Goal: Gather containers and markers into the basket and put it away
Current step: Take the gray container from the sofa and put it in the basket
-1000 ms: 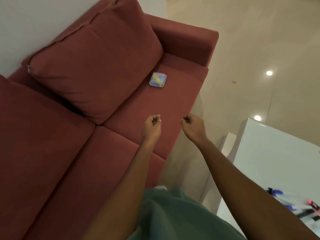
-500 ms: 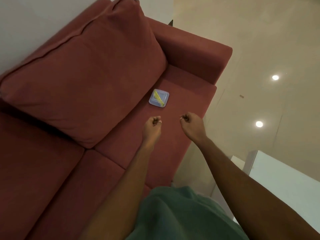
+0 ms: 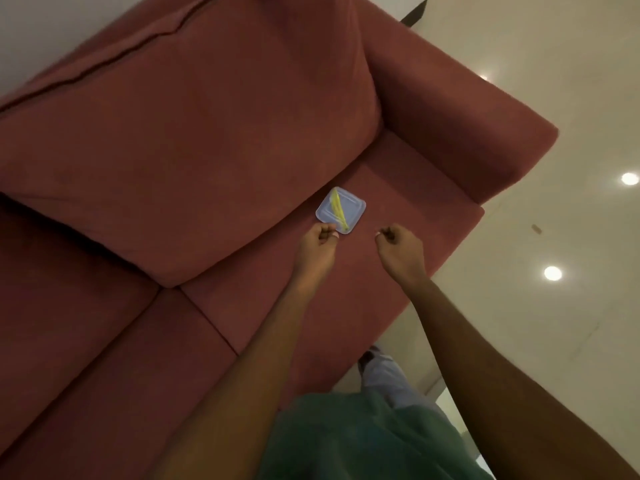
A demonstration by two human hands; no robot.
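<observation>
Both hands curled, holding nothing | left hand (image 3: 320, 239) at near edge of container (image 3: 340, 209), contact unclear | right hand (image 3: 401, 242) near container, apart | container lay flat on sofa (image 3: 408, 188)

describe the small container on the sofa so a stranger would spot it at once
Find the red sofa. On its seat cushion nearest the armrest lies a small square container. It is pale bluish plastic with a yellow streak, the only loose thing there.
</observation>
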